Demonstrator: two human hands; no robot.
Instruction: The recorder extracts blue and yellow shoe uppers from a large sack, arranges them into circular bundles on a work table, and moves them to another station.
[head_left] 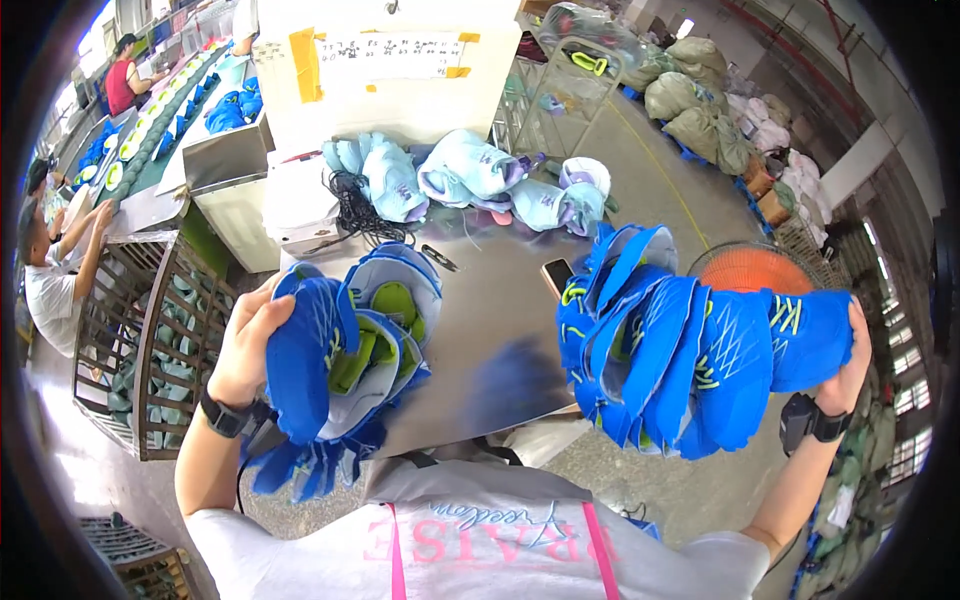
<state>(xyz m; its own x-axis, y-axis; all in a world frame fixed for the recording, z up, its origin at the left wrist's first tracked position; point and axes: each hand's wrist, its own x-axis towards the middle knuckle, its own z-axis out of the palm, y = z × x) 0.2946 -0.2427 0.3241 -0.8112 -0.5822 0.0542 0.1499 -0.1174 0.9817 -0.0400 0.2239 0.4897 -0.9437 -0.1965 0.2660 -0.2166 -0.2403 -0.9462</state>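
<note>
My left hand [248, 335] is closed round the outer side of a bunch of blue shoe uppers [303, 345] with lime-green inside. More blue uppers [320, 462] show below that bunch. On the right, my right hand [846, 372] grips the end of a long nested row of blue shoe uppers [735, 365] with yellow-green laces; its fingers are partly hidden. Between the two bunches lies the metal tabletop [470, 320], with a blurred blue patch on it that I cannot make out. Thread snips [440, 258] and a phone [556, 277] lie near the bunches.
Pale blue shoe uppers [470, 168] and a tangle of black cords [355, 210] lie along the table's far side, before a white panel [400, 75]. An orange fan [755, 268] stands right. At left are a slatted rack [150, 340], a conveyor [150, 150] and several people.
</note>
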